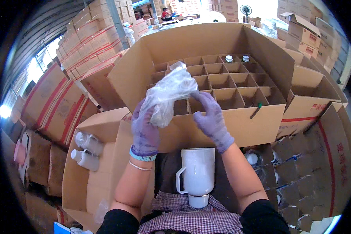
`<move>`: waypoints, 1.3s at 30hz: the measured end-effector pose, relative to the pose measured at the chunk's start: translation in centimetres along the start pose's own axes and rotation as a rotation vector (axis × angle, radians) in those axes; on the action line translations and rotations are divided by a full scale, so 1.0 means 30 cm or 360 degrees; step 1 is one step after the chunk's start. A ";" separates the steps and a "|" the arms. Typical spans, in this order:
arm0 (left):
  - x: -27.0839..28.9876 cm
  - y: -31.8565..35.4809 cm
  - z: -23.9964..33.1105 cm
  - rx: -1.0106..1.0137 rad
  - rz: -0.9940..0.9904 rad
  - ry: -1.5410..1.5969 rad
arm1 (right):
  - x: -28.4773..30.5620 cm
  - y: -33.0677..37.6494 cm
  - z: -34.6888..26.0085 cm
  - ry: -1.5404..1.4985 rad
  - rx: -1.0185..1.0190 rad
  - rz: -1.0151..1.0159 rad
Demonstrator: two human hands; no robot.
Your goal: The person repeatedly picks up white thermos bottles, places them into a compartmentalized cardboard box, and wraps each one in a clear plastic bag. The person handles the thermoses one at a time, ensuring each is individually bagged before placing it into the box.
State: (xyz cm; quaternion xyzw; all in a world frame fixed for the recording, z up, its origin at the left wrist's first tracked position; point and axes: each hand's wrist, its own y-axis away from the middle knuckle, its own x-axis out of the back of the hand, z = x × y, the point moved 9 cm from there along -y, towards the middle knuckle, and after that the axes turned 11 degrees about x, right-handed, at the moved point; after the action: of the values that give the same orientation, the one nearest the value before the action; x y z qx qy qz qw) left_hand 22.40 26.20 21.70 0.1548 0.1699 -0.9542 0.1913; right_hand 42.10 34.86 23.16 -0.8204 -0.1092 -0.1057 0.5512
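In front of my chest a clear, crumpled plastic bag (171, 91) is stretched between my hands. My left hand (145, 128), in a thin purple glove, is closed around its lower left part. The bag's right end is pinched by the fingers of my right hand (213, 121), gloved the same way. Between my forearms a white handled jug (199, 167) lies on my lap, its narrow end toward me and touched by neither hand. Beyond my hands stands a large open carton (232, 124) with cardboard dividers; two white-capped bottles (229, 59) sit in its far right cells.
To my left, an open carton (76, 191) holds two white bottles (87, 160). At my right, a divided carton (300, 171) contains several plastic-wrapped items. Stacked boxes (91, 43) rise behind on both sides. A person in red (166, 15) and a standing fan (245, 9) are far off.
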 end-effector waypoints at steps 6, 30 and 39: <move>-0.020 0.031 -0.095 -0.0325 0.0003 -0.0536 | 0.046 0.096 0.219 -0.0880 -0.0972 0.0478; 0.230 0.491 -0.532 0.0238 -0.0021 -0.0373 | 0.082 0.726 -0.008 -0.0765 -0.0790 -0.0754; 0.071 0.557 -0.491 0.0538 -0.0306 -0.1081 | 0.149 0.870 -0.352 -0.0484 -0.0472 -0.0601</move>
State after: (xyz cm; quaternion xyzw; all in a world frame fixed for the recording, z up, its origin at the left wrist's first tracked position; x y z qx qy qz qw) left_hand 30.90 16.66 3.34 -0.1570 -0.0488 -0.9793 0.1183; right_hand 53.52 15.73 5.38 -0.8636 -0.3248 -0.0970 0.3731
